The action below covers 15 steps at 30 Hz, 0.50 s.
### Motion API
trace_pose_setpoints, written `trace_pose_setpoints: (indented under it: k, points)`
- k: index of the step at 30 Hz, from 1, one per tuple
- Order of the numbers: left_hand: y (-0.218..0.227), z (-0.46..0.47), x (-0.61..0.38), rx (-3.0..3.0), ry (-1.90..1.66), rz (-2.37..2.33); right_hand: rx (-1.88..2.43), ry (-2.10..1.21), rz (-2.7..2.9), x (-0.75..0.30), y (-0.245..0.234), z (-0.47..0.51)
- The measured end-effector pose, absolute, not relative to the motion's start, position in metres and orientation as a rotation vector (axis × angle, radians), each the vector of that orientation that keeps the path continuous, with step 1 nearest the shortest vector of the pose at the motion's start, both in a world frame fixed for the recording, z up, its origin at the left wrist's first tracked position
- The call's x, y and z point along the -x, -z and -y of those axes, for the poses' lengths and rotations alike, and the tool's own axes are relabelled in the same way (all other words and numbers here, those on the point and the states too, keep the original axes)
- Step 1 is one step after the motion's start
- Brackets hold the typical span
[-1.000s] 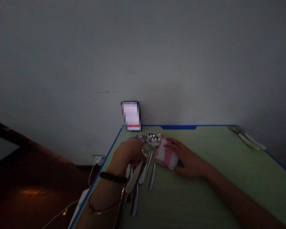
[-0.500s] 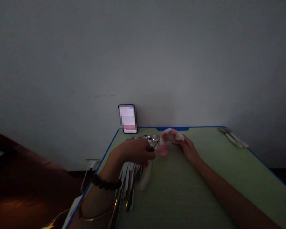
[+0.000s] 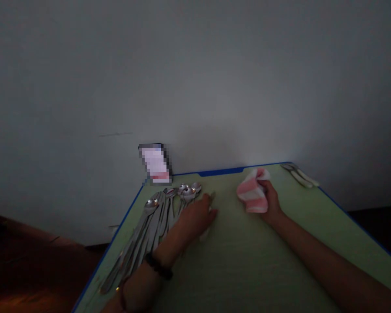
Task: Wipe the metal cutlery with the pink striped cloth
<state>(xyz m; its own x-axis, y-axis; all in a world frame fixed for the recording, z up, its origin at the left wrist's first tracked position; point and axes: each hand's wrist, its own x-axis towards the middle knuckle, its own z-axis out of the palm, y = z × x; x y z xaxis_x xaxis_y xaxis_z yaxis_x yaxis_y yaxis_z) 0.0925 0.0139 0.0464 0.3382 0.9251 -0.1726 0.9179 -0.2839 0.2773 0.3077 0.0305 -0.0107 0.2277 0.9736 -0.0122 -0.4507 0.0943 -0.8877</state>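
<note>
My right hand [image 3: 271, 202] is closed on a cloth [image 3: 252, 193] with pink and white stripes, held bunched above the far right half of the table. Left of it, my left hand [image 3: 200, 215] is low over the tabletop, its fingers curled round a white-handled knife [image 3: 204, 234]. The pale handle shows below the fingers and a narrow tip above them; the middle is hidden. Beside that hand lie several metal spoons [image 3: 189, 193] with their bowls toward the wall, and several table knives [image 3: 153, 228] in a row, partly covered by my left forearm.
A phone [image 3: 155, 163] with a lit, blurred screen leans on the wall [image 3: 215, 87] at the table's back left. Two white-handled pieces of cutlery [image 3: 301, 176] lie at the back right corner. The green table [image 3: 247, 261] has a blue edge.
My left hand has come down onto the white-handled knife, uncovering the spoons and table knives. My right hand has drawn the cloth away to the right. The view has turned slightly.
</note>
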Motion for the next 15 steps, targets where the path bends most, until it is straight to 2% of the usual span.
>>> trace_pose_setpoints:
  k: [4, 10, 15]
  points:
    - [-0.047, 0.016, -0.102, -2.319, 0.151, -1.748, 0.974, -1.171, 0.724, -0.303, 0.014, -0.037]
    - [-0.046, 0.033, -0.106, -2.415, 0.266, -1.573, 1.008, -1.123, 0.755, -0.298, 0.008, -0.032]
    - [-0.038, 0.026, -0.105, -2.244, -0.112, -1.388, 1.051, -1.169, 0.803, -0.296, 0.01, -0.041]
